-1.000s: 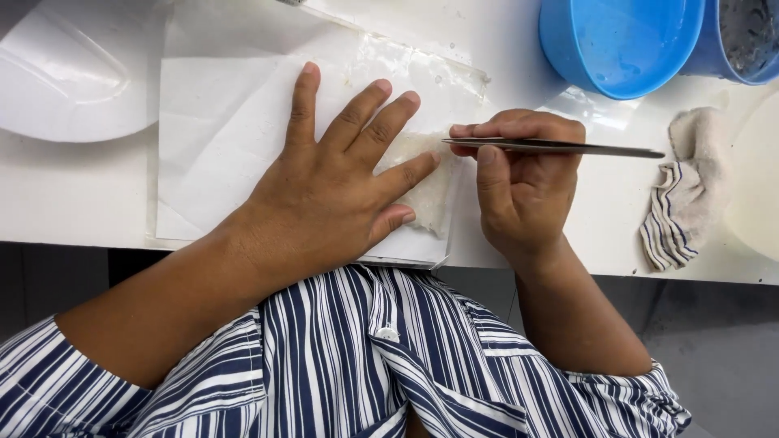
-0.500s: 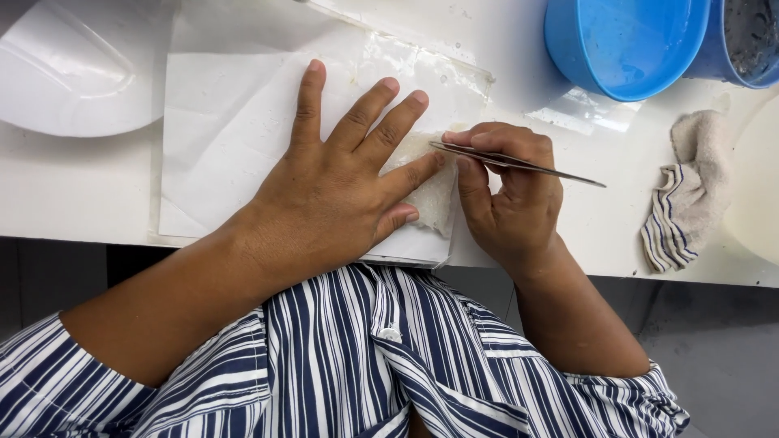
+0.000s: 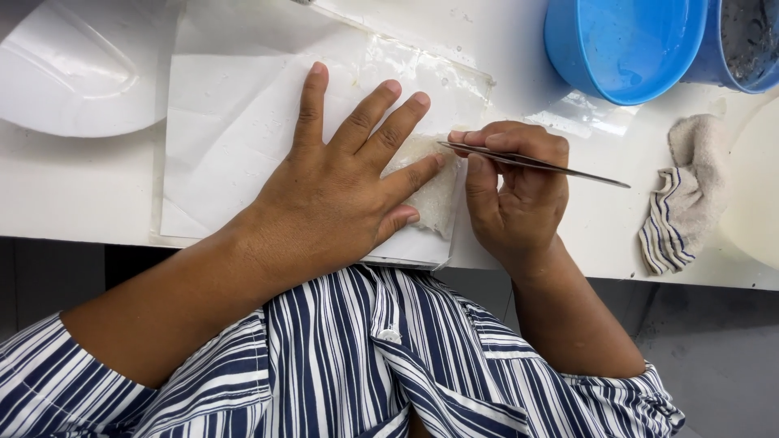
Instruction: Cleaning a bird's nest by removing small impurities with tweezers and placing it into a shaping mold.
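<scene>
Beside blue bowl [image 3: 621, 49] | right hand [image 3: 519, 195] grips tweezers [image 3: 535, 164]; striped rag [image 3: 677, 219] near

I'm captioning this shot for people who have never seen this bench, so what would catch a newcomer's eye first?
Probably the left hand, spread flat on a white paper sheet at the middle of the white table. Just right of it, the right hand grips slim metal tweezers, tips pointing at a small whitish translucent patch by the left fingertips. A bright blue bowl stands top right, a striped rag below it.
</scene>
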